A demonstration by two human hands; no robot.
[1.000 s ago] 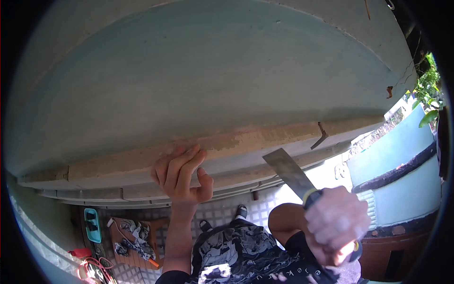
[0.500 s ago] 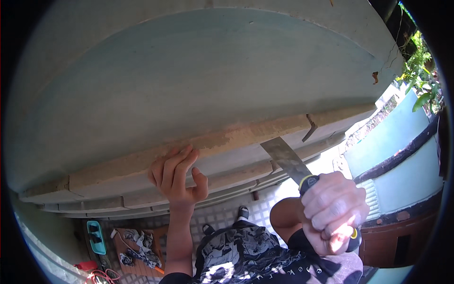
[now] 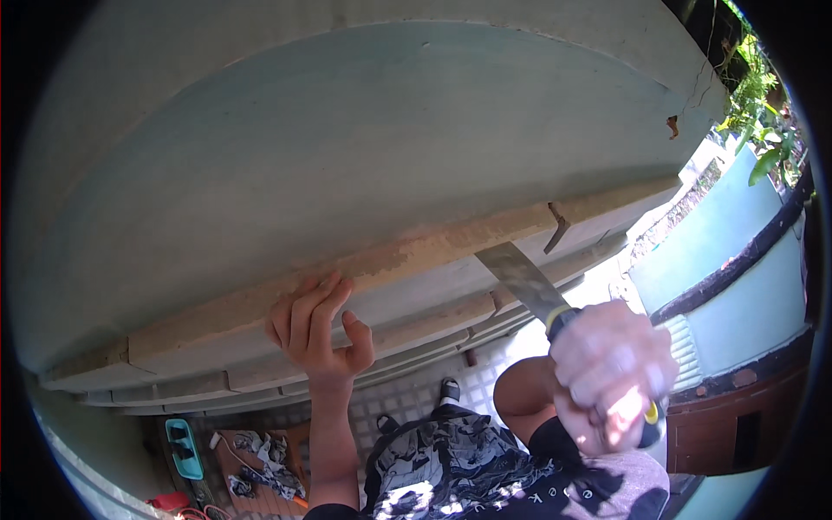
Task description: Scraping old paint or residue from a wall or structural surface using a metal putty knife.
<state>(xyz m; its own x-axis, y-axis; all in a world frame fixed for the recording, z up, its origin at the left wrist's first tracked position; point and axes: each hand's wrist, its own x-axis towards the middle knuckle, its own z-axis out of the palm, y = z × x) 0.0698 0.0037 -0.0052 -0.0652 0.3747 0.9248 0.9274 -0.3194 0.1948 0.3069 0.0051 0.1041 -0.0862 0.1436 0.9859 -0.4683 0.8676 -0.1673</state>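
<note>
My right hand [image 3: 614, 377] is wrapped round the black and yellow handle of a scraper [image 3: 524, 282] with a broad flat metal blade. The blade points up and left, its end close beside the lower front edge of a beige wall ledge [image 3: 373, 262]; whether it touches cannot be made out. Patchy, worn paint shows along the ledge near the blade. My left hand [image 3: 319, 325] rests its fingertips on the same ledge, left of the scraper, with thumb and fingers apart and nothing held. Motion blurs my right hand slightly.
Above the ledge rises a pale blue-green wall [image 3: 347, 139]. More stepped ledges [image 3: 433, 342] lie below, over a tiled floor. At lower left are a turquoise tray [image 3: 184, 451] and a small brown table [image 3: 299, 442] bearing crumpled cloth. Plants [image 3: 754, 95] hang at upper right.
The whole view has shifted slightly. My right hand is more blurred, with the scraper's blade still by the ledge. My left hand keeps its place on the ledge.
</note>
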